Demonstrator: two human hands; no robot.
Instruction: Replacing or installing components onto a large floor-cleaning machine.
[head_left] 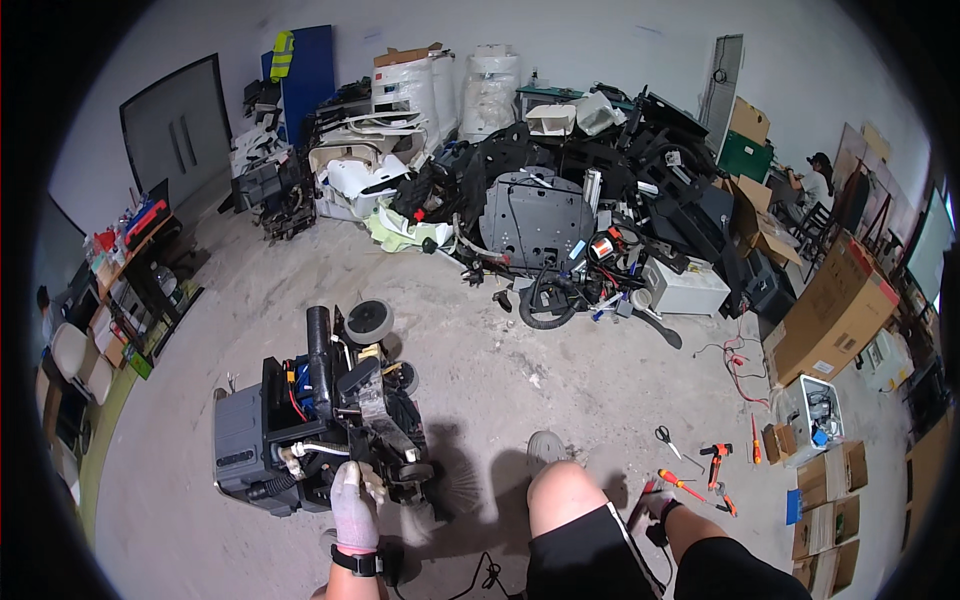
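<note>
A partly dismantled grey and black wheeled machine (240, 445) lies on its side on the floor at my left, its wires, hoses and black tube exposed. My left hand (355, 510), in a pale glove, is at its near edge with the fingers curled against a part I cannot make out. Low at the right of my knee, my right hand (657, 501) is closed round a red and black object (638, 508), partly hidden by my leg. A scissors (665, 437), a red-and-yellow screwdriver (680, 486) and an orange-black tool (716, 460) lie beyond it.
A large heap of black and white machine parts (540, 215) fills the far side. Cardboard boxes (830, 310) and a white bin (812, 415) stand at the right. A black cable (490, 570) trails near my feet. Another person (815, 185) sits at the far right.
</note>
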